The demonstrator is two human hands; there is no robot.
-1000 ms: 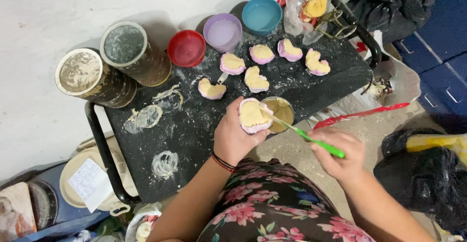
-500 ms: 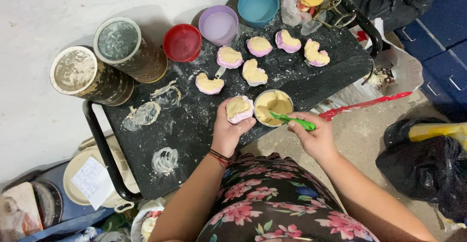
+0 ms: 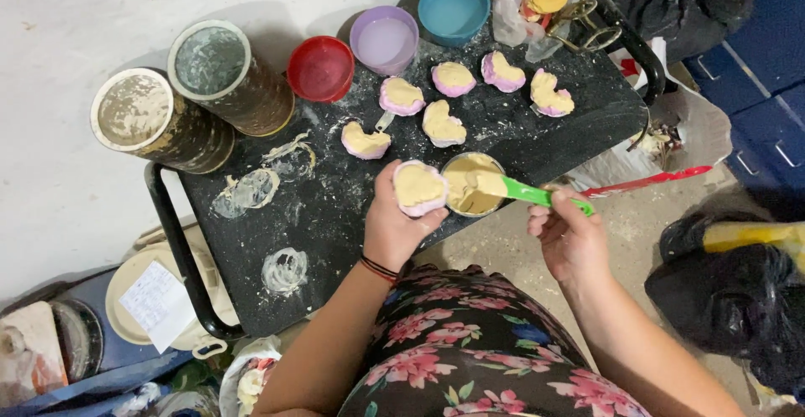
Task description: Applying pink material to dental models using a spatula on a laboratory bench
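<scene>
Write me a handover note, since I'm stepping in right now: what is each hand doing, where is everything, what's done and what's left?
Left hand: holds a filled pink mould over the black table.
Right hand: grips a green spatula, blade in the small pot of beige paste.
Done: five filled moulds lie on the table near the red, purple and blue cups.
Left: the held mould is not yet set down. Whether more moulds wait, I cannot tell.

This looks like a messy home craft corner. A small black table (image 3: 335, 216) dusted with white powder stands on bare concrete floor (image 3: 503, 249). Dirty paint cans (image 3: 210, 65) sit upper left, black bags (image 3: 729, 300) at right.
</scene>
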